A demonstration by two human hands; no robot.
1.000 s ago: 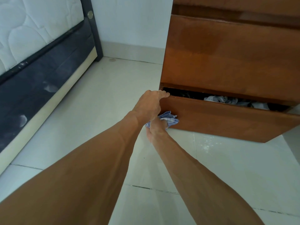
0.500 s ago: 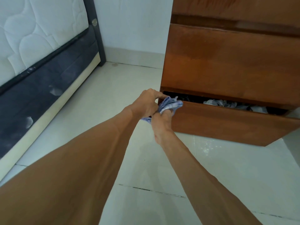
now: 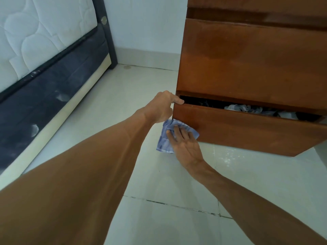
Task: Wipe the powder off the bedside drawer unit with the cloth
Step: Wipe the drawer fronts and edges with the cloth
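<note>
The wipe would go best if the right hand [image 3: 185, 147] kept its straight, slightly spread fingers flat on the cloth [image 3: 165, 141] and swept along the bottom drawer [image 3: 247, 128] while the left hand [image 3: 161, 108], fingers hooked over the drawer's top left corner, steadied it. The cloth was blue-patterned and crumpled, pressed against the drawer front's lower left corner.

left hand [image 3: 161, 107], arm outstretched, grips the corner of the brown wooden drawer [image 3: 247, 128], index finger laid over its top edge. right hand [image 3: 185, 147] lies flat, fingers spread, pressing the crumpled blue cloth [image 3: 164, 144].
</note>
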